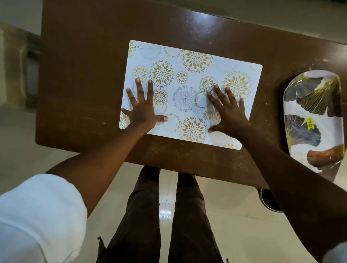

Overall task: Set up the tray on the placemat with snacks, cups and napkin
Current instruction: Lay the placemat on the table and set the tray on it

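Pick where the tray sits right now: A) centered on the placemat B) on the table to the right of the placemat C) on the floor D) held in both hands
B: the tray lies on the brown table right of the placemat, apart from it, while the left hand and right hand rest flat on the placemat.

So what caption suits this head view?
Both hands, left and right, press flat on the placemat; the tray waits beside it.
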A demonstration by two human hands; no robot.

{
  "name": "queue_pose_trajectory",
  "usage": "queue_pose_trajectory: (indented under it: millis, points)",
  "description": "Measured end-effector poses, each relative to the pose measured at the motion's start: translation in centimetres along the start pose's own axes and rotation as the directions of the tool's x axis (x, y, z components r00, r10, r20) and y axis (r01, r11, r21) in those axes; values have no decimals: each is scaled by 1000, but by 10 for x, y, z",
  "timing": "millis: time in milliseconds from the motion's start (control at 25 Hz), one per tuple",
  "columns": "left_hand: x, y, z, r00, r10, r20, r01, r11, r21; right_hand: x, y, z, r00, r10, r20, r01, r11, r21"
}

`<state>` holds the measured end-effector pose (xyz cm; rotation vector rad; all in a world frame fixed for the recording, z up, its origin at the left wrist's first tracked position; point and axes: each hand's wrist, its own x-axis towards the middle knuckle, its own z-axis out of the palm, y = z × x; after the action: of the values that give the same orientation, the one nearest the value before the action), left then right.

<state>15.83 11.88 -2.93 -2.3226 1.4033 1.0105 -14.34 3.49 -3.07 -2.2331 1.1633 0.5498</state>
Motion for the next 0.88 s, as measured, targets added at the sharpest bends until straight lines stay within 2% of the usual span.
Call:
queue_pose_trajectory:
  millis: [680, 880]
  points:
    - [5, 3, 0, 1000, 7, -6, -6, 1000, 14, 7, 13, 1, 998, -36, -45, 34, 998, -45]
    - [7, 3, 0, 1000, 6, -12, -6, 1000, 12, 7, 9, 0, 1000, -5, -22, 4, 999, -34]
